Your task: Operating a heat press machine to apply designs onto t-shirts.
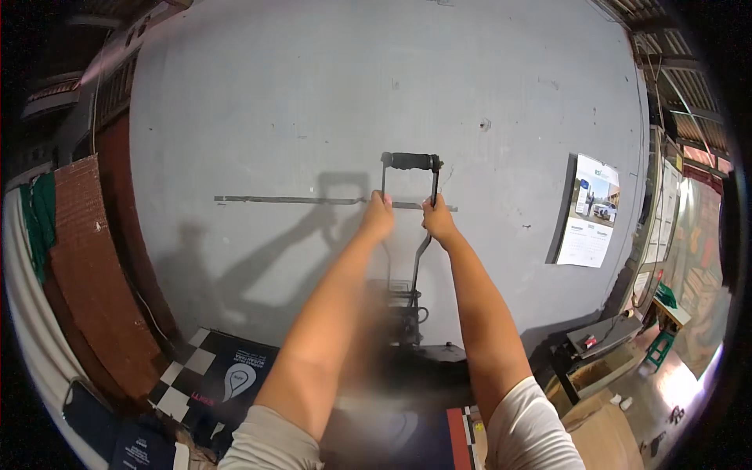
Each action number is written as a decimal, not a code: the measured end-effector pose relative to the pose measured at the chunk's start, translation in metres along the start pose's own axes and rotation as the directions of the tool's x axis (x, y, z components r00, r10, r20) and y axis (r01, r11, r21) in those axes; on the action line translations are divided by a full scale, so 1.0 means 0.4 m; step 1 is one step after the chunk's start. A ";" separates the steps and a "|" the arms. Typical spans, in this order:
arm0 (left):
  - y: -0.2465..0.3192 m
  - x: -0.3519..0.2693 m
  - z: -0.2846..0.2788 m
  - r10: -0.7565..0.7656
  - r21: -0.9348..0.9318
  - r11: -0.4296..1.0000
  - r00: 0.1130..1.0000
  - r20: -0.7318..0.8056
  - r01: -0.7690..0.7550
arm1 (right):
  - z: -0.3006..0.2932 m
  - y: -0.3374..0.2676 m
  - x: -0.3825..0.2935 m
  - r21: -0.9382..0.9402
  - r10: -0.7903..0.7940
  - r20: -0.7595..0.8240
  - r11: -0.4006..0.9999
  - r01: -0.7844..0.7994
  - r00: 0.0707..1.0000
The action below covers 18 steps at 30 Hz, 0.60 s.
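Both arms stretch forward to a tall metal lever handle (416, 258) with a black ribbed grip (410, 161) across its top. My left hand (378, 216) is closed around the left bar, below that grip. My right hand (438, 217) is wrapped around the right bar at about the same height. Lower down, the bars join the dark metal linkage (405, 320) of a machine that looks like a heat press. My left forearm and a dark blur hide part of its body; a dark plate (443, 352) shows between my arms.
Behind the machine stands a grey wall (282, 117) with a calendar (590, 211) at right. A printed dark sheet with a checkered edge (226, 376) lies at left, near a brown panel (100, 276). A dark bench (605, 335) and a green stool (659, 349) stand at right.
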<state>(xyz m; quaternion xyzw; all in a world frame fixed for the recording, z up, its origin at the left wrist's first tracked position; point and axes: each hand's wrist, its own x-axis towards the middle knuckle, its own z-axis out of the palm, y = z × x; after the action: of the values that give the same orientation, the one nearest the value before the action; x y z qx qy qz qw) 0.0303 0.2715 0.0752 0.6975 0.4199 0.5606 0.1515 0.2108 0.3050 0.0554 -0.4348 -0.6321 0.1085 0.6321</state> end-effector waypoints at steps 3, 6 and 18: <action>-0.130 -0.010 -0.073 0.108 0.185 0.975 0.990 0.094 -0.124 | 0.018 -0.049 -0.065 -0.103 -0.098 0.140 0.988 0.113 0.985; -0.004 -0.140 -0.121 -0.019 0.160 0.987 0.959 0.283 -0.028 | -0.094 -0.135 -0.156 -0.398 -0.014 0.261 0.909 0.121 0.965; 0.234 -0.578 -0.264 0.126 0.127 0.973 0.905 0.405 -0.192 | -0.244 -0.421 -0.630 -0.220 -0.122 0.475 0.942 0.252 0.872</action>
<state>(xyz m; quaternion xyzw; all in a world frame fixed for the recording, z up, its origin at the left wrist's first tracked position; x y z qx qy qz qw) -0.0312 0.0131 0.0219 0.8380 0.3669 0.3827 0.1290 0.1838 -0.0093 0.0107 -0.4170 -0.8104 0.0560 0.4076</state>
